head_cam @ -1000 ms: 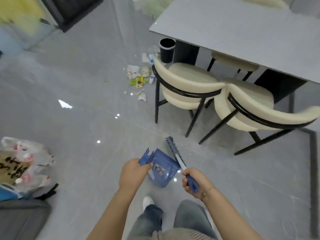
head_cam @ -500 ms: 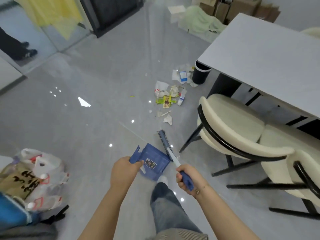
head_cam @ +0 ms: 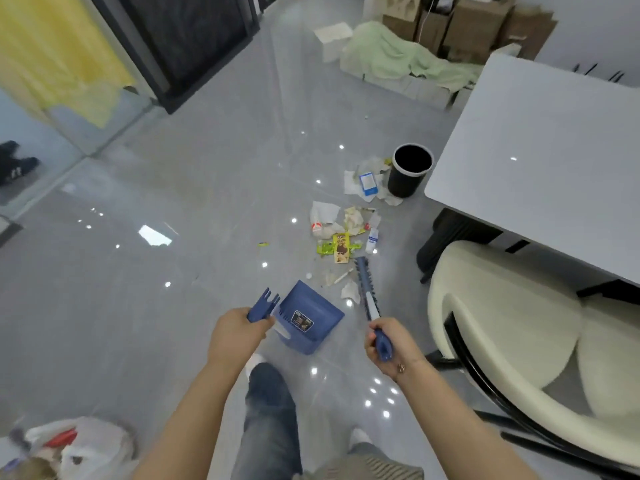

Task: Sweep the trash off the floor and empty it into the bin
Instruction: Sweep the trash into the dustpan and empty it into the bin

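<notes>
A heap of trash (head_cam: 346,233), with paper scraps, yellow wrappers and a small white bottle, lies on the grey floor ahead of me. More paper and a blue-white carton (head_cam: 367,183) lie against the black bin (head_cam: 408,171), which stands open by the table corner. My left hand (head_cam: 235,336) is shut on the handle of a blue dustpan (head_cam: 308,318), held above the floor short of the trash. My right hand (head_cam: 386,344) grips a blue hand brush (head_cam: 367,289); its bristle head points at the nearest scraps.
A grey table (head_cam: 540,161) and cream chairs (head_cam: 512,341) with black frames fill the right side. Plastic bags (head_cam: 79,452) sit at the lower left. Cardboard boxes and a green cloth (head_cam: 398,60) lie at the back. Another person's dark shoes (head_cam: 17,164) show at the far left.
I have walked toward the trash and bin; both now appear nearer and more central. The dustpan and brush stay in my hands, spread a little wider apart.
</notes>
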Demonstrator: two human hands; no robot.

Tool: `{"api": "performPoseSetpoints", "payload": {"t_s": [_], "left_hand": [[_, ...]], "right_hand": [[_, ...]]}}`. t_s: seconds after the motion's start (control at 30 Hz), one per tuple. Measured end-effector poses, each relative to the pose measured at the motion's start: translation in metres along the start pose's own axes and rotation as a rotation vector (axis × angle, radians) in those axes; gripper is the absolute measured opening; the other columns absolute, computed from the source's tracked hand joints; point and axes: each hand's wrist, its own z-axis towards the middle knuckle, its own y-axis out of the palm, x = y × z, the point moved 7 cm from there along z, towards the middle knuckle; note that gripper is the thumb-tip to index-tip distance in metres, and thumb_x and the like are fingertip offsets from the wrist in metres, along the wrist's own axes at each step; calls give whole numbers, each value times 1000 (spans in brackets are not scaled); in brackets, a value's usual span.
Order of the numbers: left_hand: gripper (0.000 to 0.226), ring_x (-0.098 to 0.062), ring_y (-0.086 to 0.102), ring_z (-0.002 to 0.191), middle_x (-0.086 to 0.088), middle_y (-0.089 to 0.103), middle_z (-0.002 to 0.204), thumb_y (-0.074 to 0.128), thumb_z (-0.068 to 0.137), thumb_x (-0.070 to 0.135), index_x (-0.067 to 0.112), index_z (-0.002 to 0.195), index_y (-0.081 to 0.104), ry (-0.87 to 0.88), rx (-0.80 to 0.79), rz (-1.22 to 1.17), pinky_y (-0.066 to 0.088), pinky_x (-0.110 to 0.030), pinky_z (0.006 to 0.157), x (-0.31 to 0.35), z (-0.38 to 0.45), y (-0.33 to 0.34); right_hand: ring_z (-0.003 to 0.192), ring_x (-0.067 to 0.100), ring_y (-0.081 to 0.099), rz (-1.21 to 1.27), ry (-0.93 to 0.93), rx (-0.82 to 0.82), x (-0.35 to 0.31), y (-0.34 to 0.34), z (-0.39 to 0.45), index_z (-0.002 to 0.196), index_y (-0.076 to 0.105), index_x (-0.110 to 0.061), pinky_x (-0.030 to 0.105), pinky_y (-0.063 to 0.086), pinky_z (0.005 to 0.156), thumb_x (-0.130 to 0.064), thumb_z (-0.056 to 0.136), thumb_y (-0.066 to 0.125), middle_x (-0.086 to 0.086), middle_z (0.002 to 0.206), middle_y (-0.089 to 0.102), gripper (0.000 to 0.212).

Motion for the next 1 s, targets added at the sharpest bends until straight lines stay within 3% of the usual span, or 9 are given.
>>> {"api": "performPoseSetpoints", "payload": {"t_s": [0.2,0.43,0.57,0.73,0.83,0.9,1.0], "left_hand": [[30,-18,49,57,-8,62,67,66,84,23,-7,81,66,84,-104,53,35,-26,54,49,154,-43],[32,-21,54,63,-20,67,78,67,82,26,-6,80,66,199,-280,194,39,-29,59,118,276,-66],[28,-19,54,61,-19,68,76,66,83,23,-3,75,66,286,-368,283,38,-28,57,158,326,-64],[22,-14,53,59,-4,63,65,66,85,19,-1,78,68,358,-429,307,38,-25,55,193,372,-72],[23,-13,50,55,-6,63,65,65,86,18,-2,75,66,405,-455,353,36,-24,53,208,401,-85],[24,-14,49,53,-7,63,64,66,85,19,0,69,63,431,-463,382,36,-25,53,215,419,-95],[24,-15,49,54,-7,64,63,66,84,18,-2,71,63,488,-511,441,35,-26,53,227,452,-113]], "right_hand": [[25,7,44,156,-32,207,-30,72,70,65,39,-10,12,39,31,0,91,41,5,38,39,28],[23,6,45,389,-36,354,-39,137,120,68,39,-10,10,39,30,-3,95,41,6,62,39,28],[21,9,42,436,4,439,-36,153,147,67,40,-8,12,37,29,0,93,40,9,41,44,27],[19,8,40,435,6,478,-45,183,180,68,38,-8,10,36,30,0,95,36,6,33,42,28],[22,15,41,373,23,478,-42,215,193,65,38,-6,13,37,28,1,95,34,11,44,43,31],[33,22,42,297,27,484,-35,230,194,63,39,-5,15,35,28,4,92,32,12,50,42,31],[29,17,39,248,50,538,-17,245,198,63,40,-8,17,35,31,4,88,35,10,42,43,28]]}}
